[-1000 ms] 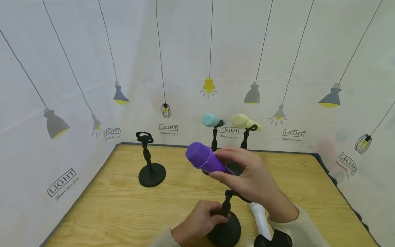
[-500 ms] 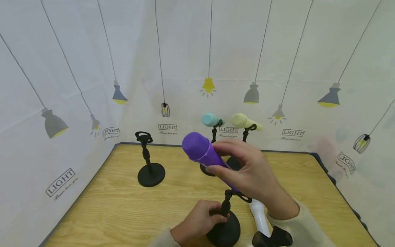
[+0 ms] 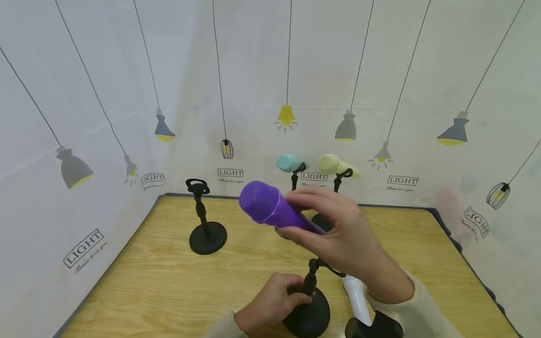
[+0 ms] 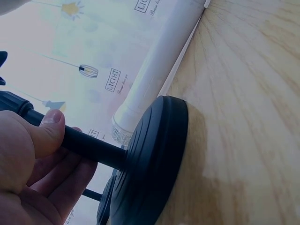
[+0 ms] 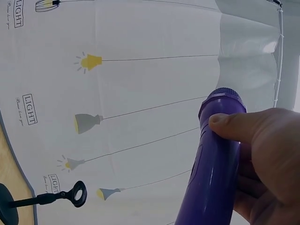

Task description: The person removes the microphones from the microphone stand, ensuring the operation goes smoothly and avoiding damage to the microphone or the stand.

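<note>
My right hand (image 3: 338, 230) grips a purple microphone (image 3: 264, 204) around its body, its mesh head pointing up and to the left. In the right wrist view the thumb lies across the purple microphone (image 5: 211, 164) just under the head. Below it, my left hand (image 3: 276, 298) holds the post of a black microphone stand (image 3: 310, 314), thumb on one side and fingers on the other. The left wrist view shows this stand's round base (image 4: 154, 159) on the table and the left hand (image 4: 42, 159) around its post. The stand's ring clip is partly hidden beneath the right hand.
A white microphone (image 3: 357, 298) lies right of the near stand. Toward the back, a teal microphone (image 3: 289, 163) and a pale yellow microphone (image 3: 334, 165) rest in stands. Another black stand (image 3: 207, 237) with a bare clip stands at left. A printed curtain (image 3: 253, 70) borders the wooden table (image 3: 169, 281).
The purple microphone's head has moved left and slightly up with my right hand, tilting along the way. My left hand stays on the stand's post.
</note>
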The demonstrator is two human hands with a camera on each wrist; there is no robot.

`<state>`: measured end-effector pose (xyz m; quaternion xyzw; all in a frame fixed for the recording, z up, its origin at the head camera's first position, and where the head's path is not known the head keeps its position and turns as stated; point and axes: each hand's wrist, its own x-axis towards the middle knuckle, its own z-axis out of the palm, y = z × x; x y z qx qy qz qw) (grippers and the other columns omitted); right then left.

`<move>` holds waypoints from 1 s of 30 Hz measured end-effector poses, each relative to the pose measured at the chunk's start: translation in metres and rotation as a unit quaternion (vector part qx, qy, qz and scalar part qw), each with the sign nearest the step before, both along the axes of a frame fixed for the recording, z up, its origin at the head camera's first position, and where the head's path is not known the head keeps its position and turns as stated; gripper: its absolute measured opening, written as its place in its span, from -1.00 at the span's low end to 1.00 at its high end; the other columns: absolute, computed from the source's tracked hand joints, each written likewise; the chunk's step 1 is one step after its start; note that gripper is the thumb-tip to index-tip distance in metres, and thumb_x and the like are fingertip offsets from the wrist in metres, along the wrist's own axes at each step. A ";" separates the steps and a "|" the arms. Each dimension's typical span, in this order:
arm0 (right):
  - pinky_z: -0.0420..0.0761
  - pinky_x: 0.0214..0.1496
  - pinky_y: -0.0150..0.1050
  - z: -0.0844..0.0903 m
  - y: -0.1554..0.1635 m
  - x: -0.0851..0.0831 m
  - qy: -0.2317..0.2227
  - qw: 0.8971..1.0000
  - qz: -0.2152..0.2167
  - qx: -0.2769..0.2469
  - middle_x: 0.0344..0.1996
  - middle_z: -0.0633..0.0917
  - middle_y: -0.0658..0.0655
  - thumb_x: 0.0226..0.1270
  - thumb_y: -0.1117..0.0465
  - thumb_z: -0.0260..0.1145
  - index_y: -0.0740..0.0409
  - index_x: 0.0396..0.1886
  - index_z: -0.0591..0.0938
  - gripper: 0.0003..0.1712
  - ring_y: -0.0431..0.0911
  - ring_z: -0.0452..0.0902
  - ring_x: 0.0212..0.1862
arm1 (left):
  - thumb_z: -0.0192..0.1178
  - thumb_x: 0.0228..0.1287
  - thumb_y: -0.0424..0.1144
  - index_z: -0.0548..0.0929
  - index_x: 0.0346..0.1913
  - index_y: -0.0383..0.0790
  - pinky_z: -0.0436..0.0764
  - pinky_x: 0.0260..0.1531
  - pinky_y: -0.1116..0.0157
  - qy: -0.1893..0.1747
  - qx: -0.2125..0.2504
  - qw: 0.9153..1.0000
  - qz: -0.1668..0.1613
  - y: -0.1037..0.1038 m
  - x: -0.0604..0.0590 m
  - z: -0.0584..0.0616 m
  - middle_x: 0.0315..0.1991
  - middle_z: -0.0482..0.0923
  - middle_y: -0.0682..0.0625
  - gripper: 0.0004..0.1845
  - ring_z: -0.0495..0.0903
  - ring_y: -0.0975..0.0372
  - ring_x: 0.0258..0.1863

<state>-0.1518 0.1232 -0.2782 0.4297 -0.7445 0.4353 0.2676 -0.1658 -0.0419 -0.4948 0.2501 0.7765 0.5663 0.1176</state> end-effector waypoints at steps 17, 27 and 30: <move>0.74 0.11 -0.40 -0.018 0.031 -0.001 -0.045 0.996 -0.070 0.036 0.08 0.84 0.06 0.12 0.42 0.68 0.11 0.15 0.80 -0.44 -0.14 0.76 0.07 | 0.45 0.39 -0.38 0.87 -0.07 -0.26 0.70 0.03 0.51 0.010 -0.002 1.000 0.003 0.000 -0.001 -0.002 -0.14 0.88 0.06 -0.88 0.79 0.41 -0.01; 0.73 0.03 -0.42 -0.041 0.058 -0.004 -0.108 0.985 -0.129 0.045 -0.03 0.83 -0.01 0.26 0.34 0.63 0.09 0.15 0.79 -0.55 -0.30 0.71 -0.08 | 0.44 0.41 -0.37 0.88 -0.04 -0.21 0.75 0.05 0.43 -0.009 -0.005 1.000 0.005 -0.002 0.001 0.000 -0.13 0.88 0.09 -0.86 0.79 0.40 -0.01; 0.72 0.07 -0.44 -0.050 0.067 -0.005 -0.139 0.979 -0.142 0.043 -0.02 0.84 0.03 0.31 0.31 0.61 0.10 0.16 0.78 -0.57 -0.34 0.73 -0.05 | 0.44 0.41 -0.35 0.88 -0.04 -0.20 0.74 0.05 0.44 -0.010 -0.006 1.000 0.006 -0.001 0.000 -0.001 -0.13 0.87 0.10 -0.87 0.79 0.39 0.00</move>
